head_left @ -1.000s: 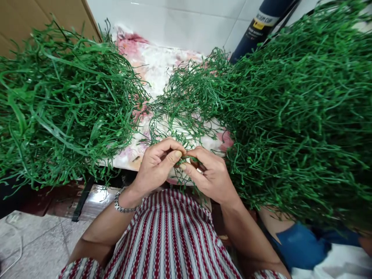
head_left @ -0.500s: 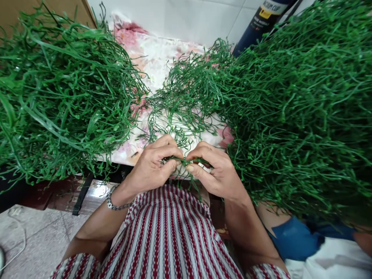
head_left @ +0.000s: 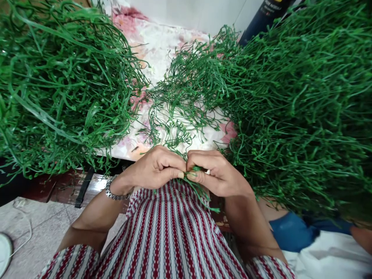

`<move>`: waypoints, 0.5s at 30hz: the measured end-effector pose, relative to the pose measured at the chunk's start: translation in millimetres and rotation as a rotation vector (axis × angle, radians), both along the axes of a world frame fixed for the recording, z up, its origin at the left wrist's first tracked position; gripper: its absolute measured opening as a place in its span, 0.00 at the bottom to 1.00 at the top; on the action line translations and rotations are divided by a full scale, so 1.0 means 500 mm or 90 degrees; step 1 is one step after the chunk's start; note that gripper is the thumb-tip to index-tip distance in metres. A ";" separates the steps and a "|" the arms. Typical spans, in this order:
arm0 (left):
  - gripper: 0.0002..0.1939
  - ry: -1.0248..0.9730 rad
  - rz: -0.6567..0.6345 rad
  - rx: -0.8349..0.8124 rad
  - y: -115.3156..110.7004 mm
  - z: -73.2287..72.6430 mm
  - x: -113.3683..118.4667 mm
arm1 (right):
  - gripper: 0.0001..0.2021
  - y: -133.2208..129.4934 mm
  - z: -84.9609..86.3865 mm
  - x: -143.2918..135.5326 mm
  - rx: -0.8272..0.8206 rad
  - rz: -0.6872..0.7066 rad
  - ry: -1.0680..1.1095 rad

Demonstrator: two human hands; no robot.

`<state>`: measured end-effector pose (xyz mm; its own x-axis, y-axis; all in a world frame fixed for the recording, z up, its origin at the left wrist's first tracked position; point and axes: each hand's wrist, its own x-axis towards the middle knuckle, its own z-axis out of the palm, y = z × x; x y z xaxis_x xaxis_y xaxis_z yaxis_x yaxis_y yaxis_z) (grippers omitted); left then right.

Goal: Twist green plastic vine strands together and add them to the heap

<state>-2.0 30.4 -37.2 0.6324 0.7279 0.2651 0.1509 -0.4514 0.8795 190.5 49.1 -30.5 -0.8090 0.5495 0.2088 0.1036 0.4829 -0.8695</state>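
Both hands meet at the table's near edge, in front of the striped garment. My left hand (head_left: 158, 168), with a bracelet at its wrist, pinches thin green strands between thumb and forefinger. Its fingertips touch those of my right hand (head_left: 216, 172), which pinches the same green strands (head_left: 200, 195); their ends hang down over the garment. Beyond the hands, loose green strands (head_left: 177, 131) lie scattered on the floral table cover (head_left: 154, 50). A big tangled green pile (head_left: 64, 85) rises on the left, and a larger green pile (head_left: 305, 116) fills the right.
A dark cylindrical bottle (head_left: 266, 19) leans at the back right by the pale wall (head_left: 197, 13). Below the right pile show another person's blue clothing (head_left: 293, 232) and white cloth (head_left: 334, 254). At the lower left are a tiled floor (head_left: 49, 228) and a white cable.
Both hands have come slightly lower and nearer the body, their fingertips closer together. The strands now hang further down to the right over the garment. The view has shifted slightly.
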 end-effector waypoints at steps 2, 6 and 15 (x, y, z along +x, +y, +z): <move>0.13 -0.061 -0.012 -0.037 0.001 -0.004 -0.006 | 0.11 0.002 0.000 -0.002 -0.090 0.052 0.057; 0.11 -0.106 0.043 -0.120 0.000 -0.007 -0.013 | 0.10 0.003 -0.003 0.000 -0.188 0.067 0.116; 0.07 -0.066 0.236 -0.013 -0.007 -0.004 0.010 | 0.12 -0.011 -0.008 -0.016 -0.197 -0.220 0.079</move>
